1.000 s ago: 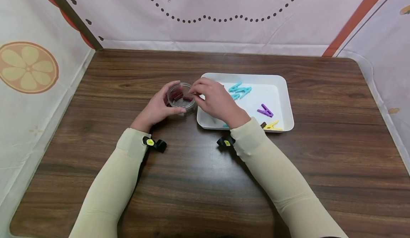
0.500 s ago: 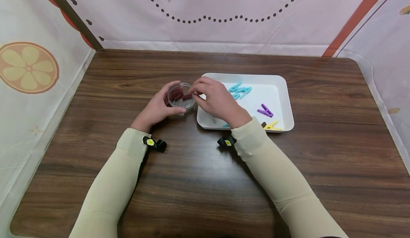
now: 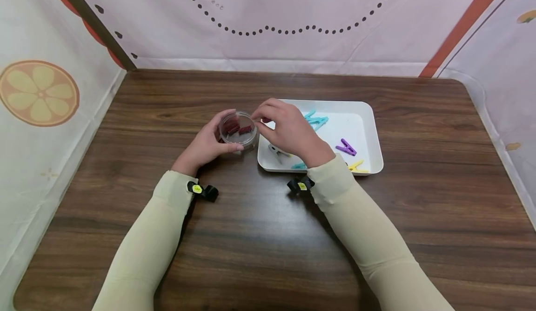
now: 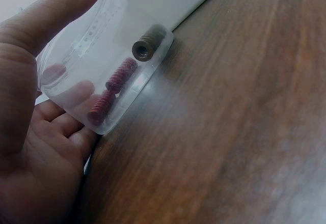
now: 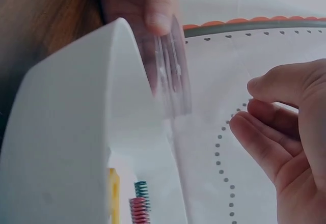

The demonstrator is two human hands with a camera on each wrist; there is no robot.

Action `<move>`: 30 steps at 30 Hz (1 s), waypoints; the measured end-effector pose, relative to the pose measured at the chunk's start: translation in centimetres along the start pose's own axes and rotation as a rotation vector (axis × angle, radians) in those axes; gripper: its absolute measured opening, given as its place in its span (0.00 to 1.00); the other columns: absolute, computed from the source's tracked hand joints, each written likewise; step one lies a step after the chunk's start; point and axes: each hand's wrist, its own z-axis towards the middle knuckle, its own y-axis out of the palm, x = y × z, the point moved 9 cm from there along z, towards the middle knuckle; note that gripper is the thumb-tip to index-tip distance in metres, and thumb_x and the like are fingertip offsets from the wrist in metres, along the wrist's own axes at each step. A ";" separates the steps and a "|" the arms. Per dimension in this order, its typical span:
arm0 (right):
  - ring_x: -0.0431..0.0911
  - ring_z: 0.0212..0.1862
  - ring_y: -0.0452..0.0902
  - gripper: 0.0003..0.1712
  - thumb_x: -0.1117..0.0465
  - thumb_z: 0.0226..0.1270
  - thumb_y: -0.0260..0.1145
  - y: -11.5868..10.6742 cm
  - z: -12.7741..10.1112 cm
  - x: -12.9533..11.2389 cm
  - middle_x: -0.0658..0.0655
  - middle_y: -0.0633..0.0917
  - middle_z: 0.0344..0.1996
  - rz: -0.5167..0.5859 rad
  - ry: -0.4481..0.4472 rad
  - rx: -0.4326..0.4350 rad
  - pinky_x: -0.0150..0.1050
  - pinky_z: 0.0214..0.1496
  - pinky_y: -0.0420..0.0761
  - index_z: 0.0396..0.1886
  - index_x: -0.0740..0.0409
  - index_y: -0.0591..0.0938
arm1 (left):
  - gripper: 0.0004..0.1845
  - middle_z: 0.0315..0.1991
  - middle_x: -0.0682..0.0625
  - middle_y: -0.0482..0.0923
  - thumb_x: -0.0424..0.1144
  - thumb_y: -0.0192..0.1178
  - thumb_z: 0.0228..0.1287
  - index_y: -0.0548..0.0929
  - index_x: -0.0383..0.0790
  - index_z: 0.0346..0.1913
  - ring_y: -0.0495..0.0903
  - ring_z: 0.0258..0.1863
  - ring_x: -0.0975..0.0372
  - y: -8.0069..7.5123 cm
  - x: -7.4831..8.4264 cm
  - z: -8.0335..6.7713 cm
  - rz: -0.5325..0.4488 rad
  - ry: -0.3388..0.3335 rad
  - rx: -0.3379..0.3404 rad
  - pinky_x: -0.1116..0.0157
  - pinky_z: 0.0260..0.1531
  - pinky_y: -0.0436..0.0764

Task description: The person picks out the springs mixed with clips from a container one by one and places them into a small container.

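My left hand (image 3: 203, 145) grips a clear round jar (image 3: 234, 138), thumb on the near side and fingers round the far side. Inside it lie two red coil springs (image 4: 121, 75) and a dark brown spring (image 4: 148, 43), seen through the wall in the left wrist view. Just right of the jar's rim hovers my right hand (image 3: 291, 131), above the left end of a white tray (image 3: 360, 115). In the right wrist view its thumb and fingertips are slightly apart, with nothing visible between them.
The tray holds turquoise clothespins (image 3: 317, 120), a purple clothespin (image 3: 346, 147), a yellow clothespin (image 3: 357, 165) and a grey one (image 3: 277, 152). A red spring (image 5: 139, 210) and a green spring (image 5: 141, 188) show inside its wall. Printed cloth (image 3: 293, 3) borders the wooden table (image 3: 251, 236).
My right fingers have let go of a red spring, which now lies in the jar, and have drawn slightly right. The left hand keeps its hold. The head view has tilted up a little.
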 end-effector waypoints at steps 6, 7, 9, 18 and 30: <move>0.46 0.38 0.80 0.07 0.63 0.66 0.64 -1.1 -0.2 0.4 0.54 0.85 0.37 -0.001 0.010 0.012 0.36 0.44 0.80 0.41 0.58 0.85 | 0.47 0.68 0.47 0.68 0.40 0.77 0.48 0.61 0.55 0.70 0.68 0.67 0.59 -0.2 -1.5 0.4 0.033 0.012 0.026 0.54 0.70 0.63; 0.47 0.38 0.80 0.07 0.63 0.66 0.64 -1.3 -0.2 0.4 0.55 0.85 0.37 0.003 0.011 0.017 0.37 0.43 0.80 0.40 0.59 0.85 | 0.48 0.68 0.47 0.68 0.40 0.77 0.47 0.61 0.55 0.70 0.68 0.67 0.59 -0.2 -1.5 0.5 0.028 0.018 0.028 0.54 0.69 0.64; 0.47 0.37 0.80 0.07 0.63 0.66 0.64 -1.8 -0.2 0.5 0.55 0.85 0.38 0.010 0.013 0.029 0.38 0.43 0.80 0.40 0.59 0.86 | 0.48 0.68 0.47 0.68 0.39 0.77 0.47 0.61 0.54 0.70 0.68 0.67 0.58 -0.2 -1.5 0.5 0.014 0.027 0.030 0.54 0.69 0.64; 0.46 0.36 0.80 0.06 0.65 0.63 0.64 -3.4 -0.3 0.9 0.54 0.85 0.36 0.047 0.020 0.079 0.40 0.42 0.81 0.38 0.59 0.86 | 0.48 0.68 0.48 0.68 0.39 0.77 0.48 0.61 0.54 0.71 0.68 0.68 0.59 -0.2 -1.7 0.5 -0.005 0.025 0.029 0.54 0.70 0.63; 0.47 0.40 0.81 0.08 0.61 0.65 0.65 -3.7 -0.7 1.6 0.54 0.85 0.40 0.042 0.097 -0.039 0.40 0.46 0.80 0.41 0.57 0.85 | 0.48 0.68 0.47 0.69 0.41 0.78 0.46 0.62 0.56 0.70 0.68 0.67 0.60 -0.1 -1.7 0.4 0.015 0.044 0.035 0.54 0.69 0.64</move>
